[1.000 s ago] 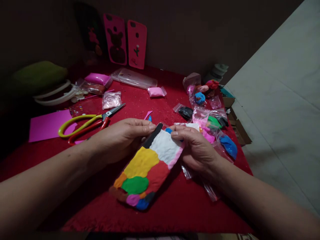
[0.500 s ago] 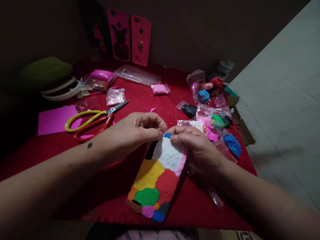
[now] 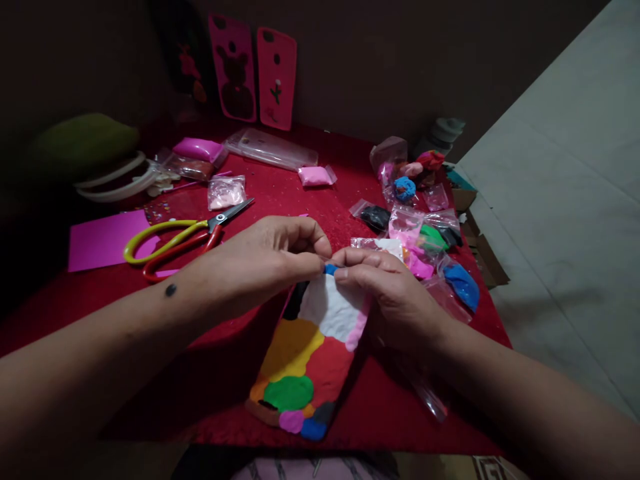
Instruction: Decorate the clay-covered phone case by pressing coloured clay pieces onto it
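A phone case [image 3: 330, 373] covered in patches of coloured clay lies tilted between my hands, its far end raised toward my fingers. White, yellow, red and green are its largest patches. My left hand [image 3: 280, 257] pinches the top left corner beside a black patch. On the top right, my right hand [image 3: 390, 287] grips the edge, its thumb near a small blue piece of clay [image 3: 331, 269] at the top. The fingertips of both hands nearly meet there, and what lies under them is hidden.
Scissors [image 3: 200, 233] with yellow and red handles lie at the left by a pink sheet [image 3: 100, 241]. Bagged clay [image 3: 463, 285] is spread along the right. Two pink cases [image 3: 277, 73] lean on the back wall near a clear case [image 3: 273, 150].
The whole view has shifted slightly, so everything appears a little further left. Both hands keep their hold on the case, with the fingertips only slightly moved at its top edge.
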{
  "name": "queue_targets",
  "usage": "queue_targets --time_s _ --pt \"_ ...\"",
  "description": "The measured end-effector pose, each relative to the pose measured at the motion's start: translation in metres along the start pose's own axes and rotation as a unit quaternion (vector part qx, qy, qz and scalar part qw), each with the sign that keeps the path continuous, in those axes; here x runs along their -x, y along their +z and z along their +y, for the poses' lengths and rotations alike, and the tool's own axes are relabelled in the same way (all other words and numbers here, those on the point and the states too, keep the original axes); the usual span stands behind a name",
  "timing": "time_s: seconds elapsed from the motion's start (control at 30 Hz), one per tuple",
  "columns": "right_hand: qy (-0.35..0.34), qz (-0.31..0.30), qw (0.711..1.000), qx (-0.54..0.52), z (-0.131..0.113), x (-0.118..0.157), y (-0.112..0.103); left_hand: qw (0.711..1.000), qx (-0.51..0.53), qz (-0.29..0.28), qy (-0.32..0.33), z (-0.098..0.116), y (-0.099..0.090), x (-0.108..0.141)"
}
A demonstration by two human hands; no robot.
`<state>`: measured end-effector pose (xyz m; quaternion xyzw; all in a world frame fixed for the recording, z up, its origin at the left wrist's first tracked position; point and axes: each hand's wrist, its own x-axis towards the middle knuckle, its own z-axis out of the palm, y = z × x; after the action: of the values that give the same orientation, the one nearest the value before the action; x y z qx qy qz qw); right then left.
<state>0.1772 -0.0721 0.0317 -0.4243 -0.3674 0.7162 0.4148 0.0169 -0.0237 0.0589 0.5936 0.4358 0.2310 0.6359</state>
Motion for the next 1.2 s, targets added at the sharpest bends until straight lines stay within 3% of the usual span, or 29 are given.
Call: queue_targets --time_s 0.27,0.43,0.7,1.2 --pt "-0.001 -0.004 1.0 -0.001 0.0007 -0.0021 0.0 0.998 -0.053 -0.023 0.019 0.0 -0.0064 0.0017" --pt "-0.008 0.0 1.0 0.019 0.0003 -0.001 0.0004 0.996 -0.083 -0.007 0.022 0.0015 -0.0046 0.002" --pt "-0.016 -0.005 0.999 0.029 0.0007 -0.0025 0.0008 0.999 -0.04 -0.001 0.02 0.0035 -0.0005 0.004" --pt "-0.012 0.047 0.986 0.158 -0.0048 0.0001 -0.0003 0.996 -0.074 -0.026 0.03 -0.0025 -0.0005 0.0082"
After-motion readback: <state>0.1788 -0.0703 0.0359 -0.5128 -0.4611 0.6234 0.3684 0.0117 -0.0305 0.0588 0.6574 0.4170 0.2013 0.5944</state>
